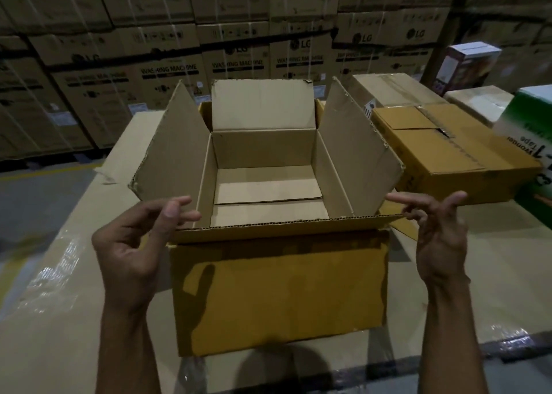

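Head view — left hand (131, 244), right hand (439, 238) loosely open beside carton flap (283, 230).

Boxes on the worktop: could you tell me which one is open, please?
The near box, flaps spread, inside empty; the flat box right of it is shut.

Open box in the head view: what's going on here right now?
A person has both hands at the near flap of an empty cardboard box, the left hand at its left end and the right hand at its right end, fingers loose. All four flaps are open. The box sits on a plastic-wrapped carton, with a closed box to its right.
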`<state>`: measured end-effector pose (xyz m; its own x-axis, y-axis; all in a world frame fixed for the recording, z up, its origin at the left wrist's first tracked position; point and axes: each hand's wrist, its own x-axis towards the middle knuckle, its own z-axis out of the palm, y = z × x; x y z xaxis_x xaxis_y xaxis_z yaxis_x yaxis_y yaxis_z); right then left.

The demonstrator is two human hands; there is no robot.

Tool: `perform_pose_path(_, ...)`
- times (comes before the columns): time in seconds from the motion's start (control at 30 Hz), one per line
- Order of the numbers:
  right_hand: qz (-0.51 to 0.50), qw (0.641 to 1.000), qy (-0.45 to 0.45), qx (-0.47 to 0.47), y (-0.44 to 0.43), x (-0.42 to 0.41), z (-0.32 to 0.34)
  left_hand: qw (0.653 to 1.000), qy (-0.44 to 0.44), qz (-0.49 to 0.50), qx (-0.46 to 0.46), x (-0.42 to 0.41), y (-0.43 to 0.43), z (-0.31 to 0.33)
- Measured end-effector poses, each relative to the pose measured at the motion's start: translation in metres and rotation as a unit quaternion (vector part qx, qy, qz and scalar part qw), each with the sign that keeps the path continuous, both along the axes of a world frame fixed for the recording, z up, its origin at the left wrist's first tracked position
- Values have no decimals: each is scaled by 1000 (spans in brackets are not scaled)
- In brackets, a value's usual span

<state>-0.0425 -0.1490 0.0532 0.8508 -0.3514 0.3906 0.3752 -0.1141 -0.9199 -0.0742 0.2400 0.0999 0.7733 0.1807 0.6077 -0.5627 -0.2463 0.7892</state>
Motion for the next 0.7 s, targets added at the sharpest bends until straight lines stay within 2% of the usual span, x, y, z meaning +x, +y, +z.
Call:
perform_pose_path(0.2, -70, 993, 1, 93, -2, -15, 6, 989, -98, -93, 52, -7, -67, 18)
perform_pose_path(0.27, -99, 990, 13, 99, -5, -22, 6, 984, -98, -141, 55, -8, -103, 10)
perform_pose_path(0.5, -118, 988, 64, 79, -45, -22, -11, 944, 53, -325, 34, -2, -241, -43)
perform_pose_path(0.63, -110, 987, 84, 87, -104, -6, -25, 931, 140, -336, 17, 15, -316, -60)
perform_pose_path(0.7, -106, 985, 103, 84, -140, 4, -33, 935, 155, -320, 4, 29, -358, -70)
